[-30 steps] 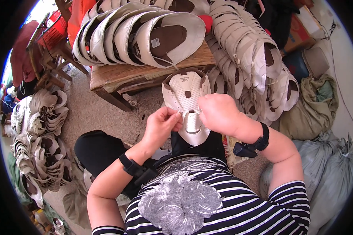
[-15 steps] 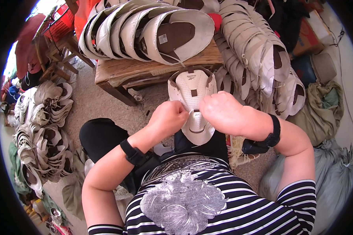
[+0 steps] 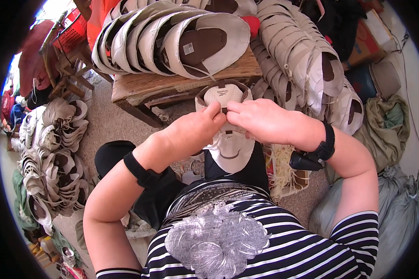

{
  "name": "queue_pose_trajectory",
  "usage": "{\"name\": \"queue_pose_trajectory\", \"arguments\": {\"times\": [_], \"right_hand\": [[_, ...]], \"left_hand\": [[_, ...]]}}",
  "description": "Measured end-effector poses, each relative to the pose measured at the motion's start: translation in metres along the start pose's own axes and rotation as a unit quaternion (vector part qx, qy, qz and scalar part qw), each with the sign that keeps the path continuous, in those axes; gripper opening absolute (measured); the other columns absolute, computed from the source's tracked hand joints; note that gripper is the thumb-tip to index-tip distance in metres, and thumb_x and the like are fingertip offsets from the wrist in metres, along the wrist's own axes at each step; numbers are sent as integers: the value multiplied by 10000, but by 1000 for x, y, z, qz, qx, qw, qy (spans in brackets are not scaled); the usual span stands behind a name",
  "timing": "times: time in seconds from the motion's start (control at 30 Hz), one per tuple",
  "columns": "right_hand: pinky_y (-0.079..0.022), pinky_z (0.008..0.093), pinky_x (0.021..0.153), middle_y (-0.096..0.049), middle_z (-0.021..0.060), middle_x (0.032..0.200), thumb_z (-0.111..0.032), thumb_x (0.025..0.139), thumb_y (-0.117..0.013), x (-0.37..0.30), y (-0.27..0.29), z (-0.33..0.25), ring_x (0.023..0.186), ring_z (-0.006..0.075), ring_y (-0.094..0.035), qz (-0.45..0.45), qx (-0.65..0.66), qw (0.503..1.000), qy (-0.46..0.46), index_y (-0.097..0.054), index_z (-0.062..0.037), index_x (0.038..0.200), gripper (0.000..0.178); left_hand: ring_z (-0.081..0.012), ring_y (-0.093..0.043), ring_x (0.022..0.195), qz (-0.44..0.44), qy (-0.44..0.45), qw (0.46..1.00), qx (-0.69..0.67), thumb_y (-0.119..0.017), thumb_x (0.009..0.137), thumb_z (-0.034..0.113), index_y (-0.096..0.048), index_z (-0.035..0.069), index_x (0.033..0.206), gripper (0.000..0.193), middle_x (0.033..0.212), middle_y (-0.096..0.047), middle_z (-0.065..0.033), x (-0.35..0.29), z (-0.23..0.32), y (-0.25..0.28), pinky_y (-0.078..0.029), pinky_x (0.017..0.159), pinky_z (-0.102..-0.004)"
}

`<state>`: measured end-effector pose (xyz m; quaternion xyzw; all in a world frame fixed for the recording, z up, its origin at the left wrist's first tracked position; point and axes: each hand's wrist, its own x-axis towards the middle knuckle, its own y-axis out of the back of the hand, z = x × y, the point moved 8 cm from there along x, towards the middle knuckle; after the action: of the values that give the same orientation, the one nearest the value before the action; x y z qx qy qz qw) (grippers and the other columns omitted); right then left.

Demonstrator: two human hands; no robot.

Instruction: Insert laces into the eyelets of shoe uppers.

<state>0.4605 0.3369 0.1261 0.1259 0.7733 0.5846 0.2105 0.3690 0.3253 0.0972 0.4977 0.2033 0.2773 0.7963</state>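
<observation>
A white shoe upper [image 3: 232,160] with a perforated tongue [image 3: 222,96] and brown lining lies over my dark-clad leg, its toe toward me. Both hands meet above the middle of the tongue, beside a small brown loop. My left hand [image 3: 193,130] is closed, thumb and fingertips pinched together. Opposite it, my right hand [image 3: 265,122] is closed as well, its fingertips almost touching the left ones. Whatever is between the fingers is hidden or too small to make out. Each wrist wears a black band.
Ahead stands a wooden bench [image 3: 139,88] carrying a row of nested shoe uppers [image 3: 146,49]. Stacked uppers [image 3: 298,51] rise at the right, with more piled on the floor [image 3: 56,162] at left. A box of cream laces [image 3: 286,172] sits by my leg; grey sacks [image 3: 391,200] lie at right.
Both hands have moved farther from me along the tongue and closer together. More of the upper's toe now shows, while the middle of the tongue is covered.
</observation>
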Motion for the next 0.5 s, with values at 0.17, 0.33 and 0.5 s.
{"name": "queue_pose_trajectory", "arguments": {"times": [0.17,0.33,0.5], "right_hand": [[-547,443,691,-548,148,952,-55,724,-674,0,3,-2,849,344,-642,16,-4,999,33,-543,-15,915,235],[-528,454,669,-540,157,937,-53,726,-669,-2,5,-4,823,353,-630,22,16,999,35,-539,-7,900,222],[-523,440,668,-530,150,933,-60,719,-675,-6,-4,0,815,340,-629,34,1,999,40,-534,-13,895,231]], "left_hand": [[-357,-622,936,-6,-20,1000,0,-744,713,28,-509,3,1092,446,1088,-485,-153,3,-3,2,-531,813,-425],[-341,-623,919,28,-66,996,45,-739,731,36,-512,8,1068,408,1071,-488,-148,3,-1,-1,-531,778,-424],[-318,-604,852,235,-26,966,-106,-771,728,81,-509,33,1027,401,1068,-479,-140,-14,-17,1,-519,729,-409]]}}
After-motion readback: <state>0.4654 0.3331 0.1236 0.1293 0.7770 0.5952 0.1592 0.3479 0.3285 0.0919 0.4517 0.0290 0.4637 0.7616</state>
